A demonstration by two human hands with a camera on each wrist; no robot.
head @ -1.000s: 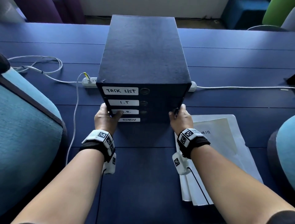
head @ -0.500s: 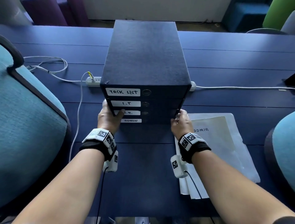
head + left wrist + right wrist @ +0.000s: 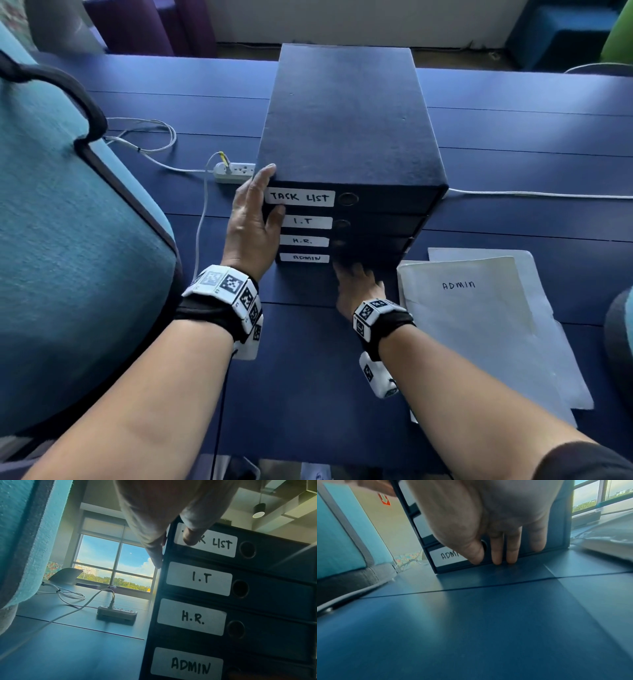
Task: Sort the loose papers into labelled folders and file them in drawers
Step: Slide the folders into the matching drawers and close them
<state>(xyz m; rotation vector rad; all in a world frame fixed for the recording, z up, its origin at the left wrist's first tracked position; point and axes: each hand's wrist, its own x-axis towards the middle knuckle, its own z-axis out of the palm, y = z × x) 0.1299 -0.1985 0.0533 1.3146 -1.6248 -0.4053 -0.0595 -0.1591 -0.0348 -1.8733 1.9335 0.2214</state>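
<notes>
Sitting mid-table (image 3: pixel 513 113), a dark four-drawer box (image 3: pixel 346 120) labelled TASK LIST, I.T, H.R. and ADMIN, with the white ADMIN folder (image 3: pixel 479 325) lying flat just right of it on the near side. Bracing the box's upper left front corner with the left hand (image 3: pixel 251 219), fingers straight up its left side and thumb over the TASK LIST label. Reaching at the bottom ADMIN drawer (image 3: pixel 452 557) with the right hand (image 3: pixel 358 284), fingers (image 3: pixel 511 550) straight against its front; white power strip (image 3: pixel 234 170) lying far left.
</notes>
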